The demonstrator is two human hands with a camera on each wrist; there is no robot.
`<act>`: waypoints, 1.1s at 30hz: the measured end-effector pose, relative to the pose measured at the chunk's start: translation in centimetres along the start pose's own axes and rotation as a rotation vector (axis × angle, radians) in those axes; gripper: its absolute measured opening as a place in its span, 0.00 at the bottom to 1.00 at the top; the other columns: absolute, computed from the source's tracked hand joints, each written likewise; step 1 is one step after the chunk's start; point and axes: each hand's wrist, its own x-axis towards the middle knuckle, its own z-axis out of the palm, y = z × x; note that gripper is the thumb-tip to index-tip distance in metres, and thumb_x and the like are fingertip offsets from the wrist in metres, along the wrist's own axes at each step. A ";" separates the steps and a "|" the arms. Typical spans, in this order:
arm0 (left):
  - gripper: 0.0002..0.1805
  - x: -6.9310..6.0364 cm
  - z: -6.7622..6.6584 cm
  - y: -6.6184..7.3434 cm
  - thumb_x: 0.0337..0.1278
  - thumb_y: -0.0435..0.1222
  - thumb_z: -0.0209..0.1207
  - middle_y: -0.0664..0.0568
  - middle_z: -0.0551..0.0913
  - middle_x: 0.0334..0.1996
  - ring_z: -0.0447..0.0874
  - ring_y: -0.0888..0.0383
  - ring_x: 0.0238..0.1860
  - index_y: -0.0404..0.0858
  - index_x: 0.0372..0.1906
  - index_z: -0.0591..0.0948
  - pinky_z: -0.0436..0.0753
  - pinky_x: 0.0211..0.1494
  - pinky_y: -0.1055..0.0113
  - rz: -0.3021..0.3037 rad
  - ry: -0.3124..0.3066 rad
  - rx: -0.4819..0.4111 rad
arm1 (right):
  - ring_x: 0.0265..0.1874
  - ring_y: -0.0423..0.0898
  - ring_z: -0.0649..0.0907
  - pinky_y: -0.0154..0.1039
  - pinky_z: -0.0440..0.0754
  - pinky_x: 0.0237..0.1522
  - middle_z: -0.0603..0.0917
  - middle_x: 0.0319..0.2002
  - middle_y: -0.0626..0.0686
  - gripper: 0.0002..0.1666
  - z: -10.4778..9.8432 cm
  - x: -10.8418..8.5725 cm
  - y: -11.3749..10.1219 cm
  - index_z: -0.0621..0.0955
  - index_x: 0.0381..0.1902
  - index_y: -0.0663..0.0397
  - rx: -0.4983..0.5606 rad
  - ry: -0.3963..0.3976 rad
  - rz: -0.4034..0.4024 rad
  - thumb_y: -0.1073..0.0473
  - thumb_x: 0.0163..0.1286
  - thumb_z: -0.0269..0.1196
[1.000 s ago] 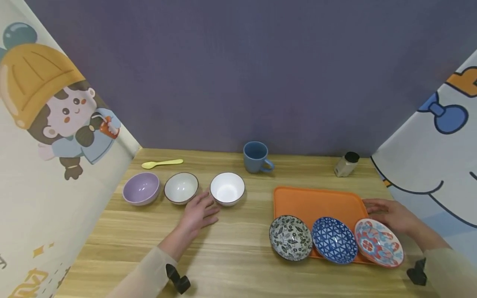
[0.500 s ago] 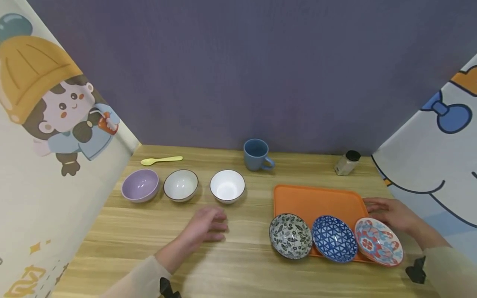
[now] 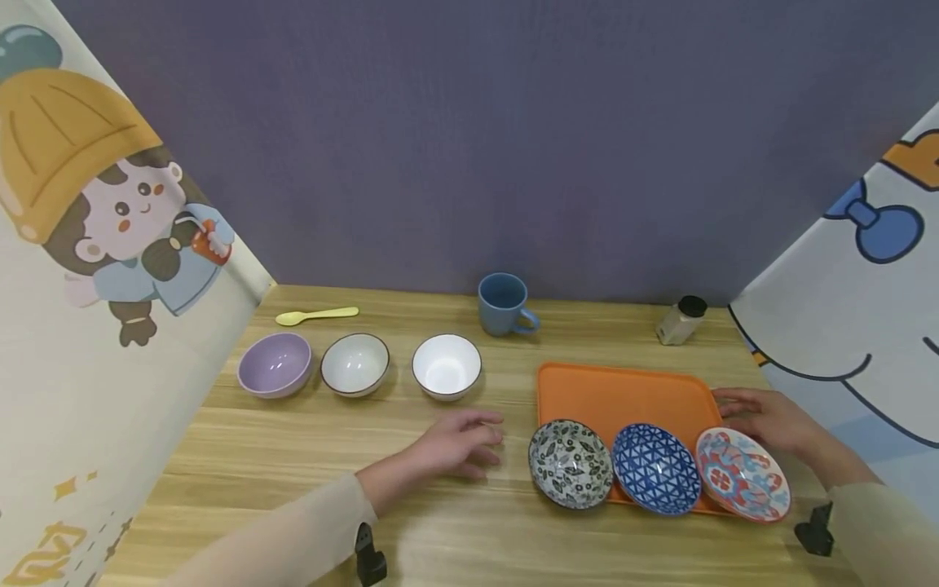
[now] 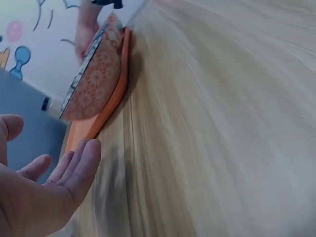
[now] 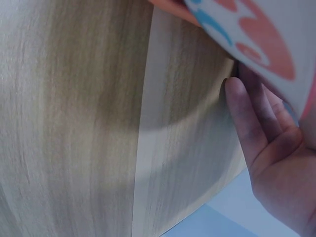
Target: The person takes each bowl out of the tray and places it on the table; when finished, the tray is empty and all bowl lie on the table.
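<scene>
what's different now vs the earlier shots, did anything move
The left hand moved right, away from the white bowls and toward the tray, and a little nearer the person. Nothing was visibly picked up or let go. The right hand stayed by the tray's right edge; bowls, mug, spoon and jar stayed put.
</scene>
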 end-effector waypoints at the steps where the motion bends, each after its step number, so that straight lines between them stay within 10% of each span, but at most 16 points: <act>1: 0.30 0.3 0.3 0.1 0.67 0.39 0.60 0.36 0.81 0.60 0.89 0.44 0.48 0.34 0.71 0.72 0.92 0.44 0.51 0.005 -0.013 0.007 | 0.46 0.53 0.86 0.37 0.88 0.36 0.84 0.54 0.69 0.37 0.0 0.0 0.0 0.67 0.73 0.70 0.003 0.000 0.000 0.57 0.73 0.65; 16: 0.32 2.8 4.0 0.2 0.63 0.33 0.64 0.44 0.86 0.50 0.89 0.47 0.39 0.40 0.72 0.72 0.93 0.37 0.49 0.013 -0.141 0.052 | 0.44 0.51 0.86 0.37 0.88 0.36 0.84 0.55 0.68 0.38 -0.1 0.3 0.0 0.67 0.74 0.68 0.012 -0.017 0.013 0.55 0.73 0.66; 33: 0.39 3.1 4.8 -0.1 0.54 0.23 0.62 0.39 0.80 0.49 0.86 0.51 0.37 0.43 0.74 0.71 0.92 0.41 0.47 0.024 -0.178 -0.002 | 0.46 0.53 0.86 0.36 0.88 0.36 0.83 0.56 0.69 0.39 -0.2 0.0 0.0 0.67 0.74 0.68 -0.003 -0.019 0.002 0.54 0.74 0.65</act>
